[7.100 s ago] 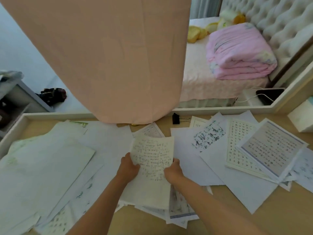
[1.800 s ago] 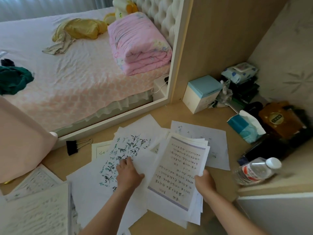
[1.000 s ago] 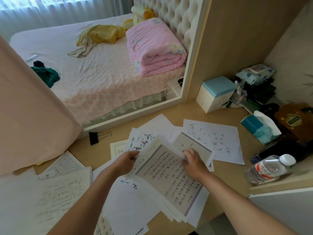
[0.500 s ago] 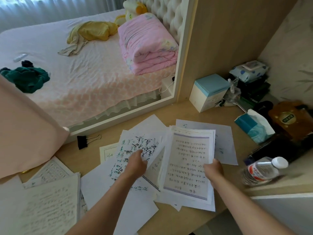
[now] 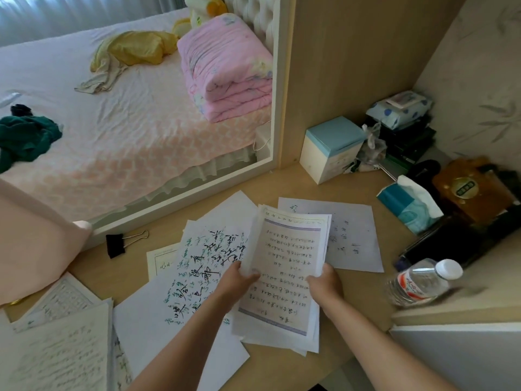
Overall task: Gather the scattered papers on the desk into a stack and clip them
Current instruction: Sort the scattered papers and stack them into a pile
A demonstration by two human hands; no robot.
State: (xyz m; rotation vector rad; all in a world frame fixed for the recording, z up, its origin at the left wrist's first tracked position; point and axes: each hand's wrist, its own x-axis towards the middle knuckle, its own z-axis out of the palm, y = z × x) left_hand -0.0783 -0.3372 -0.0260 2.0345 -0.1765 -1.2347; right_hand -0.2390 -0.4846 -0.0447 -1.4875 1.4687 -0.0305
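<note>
– Since half a second ago the left hand (image 5: 239, 280) has left the scribbled sheet (image 5: 197, 272). It now grips the left edge of the stack (image 5: 284, 266). The right hand (image 5: 324, 283) grips the right edge.
– Where is the stack?
– Between both hands, its long side pointing away from the person.
– And next?
– I think the scribbled sheet: it lies just left, partly under the stack, nearer the left hand. The clip (image 5: 115, 245) lies well apart, further left.

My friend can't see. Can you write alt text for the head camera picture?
A left hand and a right hand grip a stack of handwritten papers over a wooden desk. Loose sheets lie scattered around, with a black binder clip to the left and a water bottle to the right.
</note>
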